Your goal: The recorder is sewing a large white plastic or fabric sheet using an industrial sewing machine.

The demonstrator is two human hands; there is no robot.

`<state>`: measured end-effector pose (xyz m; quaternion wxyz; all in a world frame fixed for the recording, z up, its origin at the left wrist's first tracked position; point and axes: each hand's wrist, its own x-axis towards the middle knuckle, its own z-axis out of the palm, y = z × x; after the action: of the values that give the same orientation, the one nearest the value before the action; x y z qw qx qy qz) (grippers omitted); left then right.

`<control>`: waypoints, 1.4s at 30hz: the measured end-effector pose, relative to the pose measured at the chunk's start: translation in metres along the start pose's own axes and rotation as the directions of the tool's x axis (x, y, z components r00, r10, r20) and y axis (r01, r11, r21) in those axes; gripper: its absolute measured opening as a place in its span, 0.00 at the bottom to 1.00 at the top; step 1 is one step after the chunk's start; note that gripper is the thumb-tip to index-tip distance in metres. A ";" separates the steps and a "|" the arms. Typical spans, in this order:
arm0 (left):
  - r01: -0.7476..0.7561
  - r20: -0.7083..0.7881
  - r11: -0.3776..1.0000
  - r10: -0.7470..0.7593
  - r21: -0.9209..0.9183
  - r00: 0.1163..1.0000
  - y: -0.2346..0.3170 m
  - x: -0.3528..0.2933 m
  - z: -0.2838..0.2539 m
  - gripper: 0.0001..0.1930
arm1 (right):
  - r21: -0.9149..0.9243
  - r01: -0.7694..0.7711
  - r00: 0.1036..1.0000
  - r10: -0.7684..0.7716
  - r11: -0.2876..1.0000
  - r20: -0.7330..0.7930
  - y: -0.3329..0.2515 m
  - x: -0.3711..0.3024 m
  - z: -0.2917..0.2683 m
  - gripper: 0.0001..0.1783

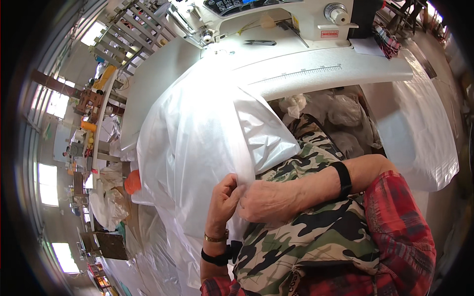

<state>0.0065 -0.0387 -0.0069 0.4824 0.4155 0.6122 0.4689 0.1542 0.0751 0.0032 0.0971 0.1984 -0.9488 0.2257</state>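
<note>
A wide, shiny white sheet of fabric (192, 123) drapes from the sewing machine (276, 19) over the table edge and down to my lap. Along it runs a folded strip, and at the strip's lower part both hands meet. My left hand (223, 201) pinches the strip's edge between thumb and fingers. My right hand (269, 201) is closed right beside it, its fingertips curled against the same edge and partly hidden. At the far end, the sheet reaches the machine's needle area (208, 38).
Dark thread snips (260, 43) lie on the machine bed near a printed ruler scale (306, 71). Crumpled clear plastic (345, 111) fills the space under the table. A glossy plastic sheet (419, 133) hangs at the right. Leftward stand a cluttered shelf (103, 108) and an orange object (132, 182).
</note>
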 end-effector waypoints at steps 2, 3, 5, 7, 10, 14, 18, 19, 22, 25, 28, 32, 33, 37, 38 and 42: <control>0.006 -0.022 0.998 -0.007 -0.061 1.000 -0.001 -0.002 0.003 0.05 | 0.021 0.021 0.996 -0.023 1.000 0.090 -0.002 0.002 0.000 0.07; 0.017 -0.065 0.994 -0.024 -0.107 0.998 -0.002 -0.003 0.005 0.06 | 0.006 0.041 0.997 -0.041 0.999 0.069 -0.003 0.003 0.002 0.07; 0.023 -0.104 0.988 -0.039 -0.151 0.994 -0.004 -0.001 0.009 0.07 | -0.013 0.058 0.997 -0.057 0.998 0.047 -0.003 0.002 0.003 0.08; -0.010 -0.206 0.967 -0.044 -0.255 0.978 -0.007 0.001 0.012 0.08 | -0.061 0.095 0.992 -0.099 0.994 -0.076 -0.005 0.001 0.005 0.07; -0.060 -0.252 0.966 -0.006 -0.253 0.968 0.000 0.003 0.022 0.07 | -0.065 0.145 0.988 -0.148 0.987 -0.050 -0.004 0.001 0.005 0.08; -0.083 -0.321 0.983 0.027 -0.163 0.947 -0.006 0.009 0.015 0.05 | 0.014 0.251 0.951 -0.243 0.968 -0.193 0.009 -0.010 -0.005 0.13; -0.192 -0.365 0.975 0.138 -0.115 0.921 0.001 0.009 0.014 0.09 | 0.195 -0.358 0.461 0.354 0.913 -0.813 0.050 -0.052 -0.004 0.15; -0.186 -0.369 0.979 0.144 -0.080 0.918 0.009 0.008 0.015 0.10 | 0.171 -0.485 0.371 0.378 0.858 -0.848 0.064 -0.061 -0.001 0.14; -0.200 -0.383 0.980 0.175 -0.025 0.907 0.014 0.006 0.012 0.11 | 0.306 -0.620 0.292 0.574 0.723 -0.765 0.092 -0.091 0.032 0.12; -0.206 -0.396 0.979 0.193 0.011 0.898 0.016 0.005 0.012 0.11 | 0.431 -0.647 0.386 0.758 0.629 -0.527 0.086 -0.094 0.037 0.10; -0.201 -0.413 0.978 0.209 0.064 0.886 0.030 0.005 0.020 0.08 | 0.452 -0.533 0.513 0.698 0.715 -0.499 0.068 -0.083 0.021 0.12; -0.209 -0.332 0.919 0.322 0.334 0.886 0.037 0.012 0.020 0.05 | 0.515 -0.323 0.745 0.549 0.794 -0.380 0.033 -0.053 -0.011 0.13; -0.224 -0.298 0.870 0.377 0.439 0.877 0.042 0.013 0.023 0.04 | 0.516 -0.321 0.770 0.537 0.794 -0.346 0.029 -0.047 -0.014 0.12; -0.282 -0.161 0.767 0.445 0.576 0.881 0.043 0.017 0.026 0.03 | 0.459 -0.309 0.838 0.466 0.833 -0.282 0.012 -0.033 -0.021 0.11; -0.278 -0.165 0.770 0.442 0.574 0.882 0.039 0.017 0.024 0.03 | 0.423 -0.294 0.861 0.430 0.857 -0.272 0.008 -0.032 -0.021 0.10; -0.201 -0.220 0.930 0.274 0.307 0.936 0.030 0.014 0.023 0.06 | 0.353 -0.233 0.917 0.326 0.906 -0.231 -0.003 -0.030 -0.017 0.10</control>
<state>0.0277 -0.0150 0.0173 0.2740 0.4862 0.6746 0.4831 0.1841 0.0908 0.0108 0.1655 0.0375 -0.8945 0.4135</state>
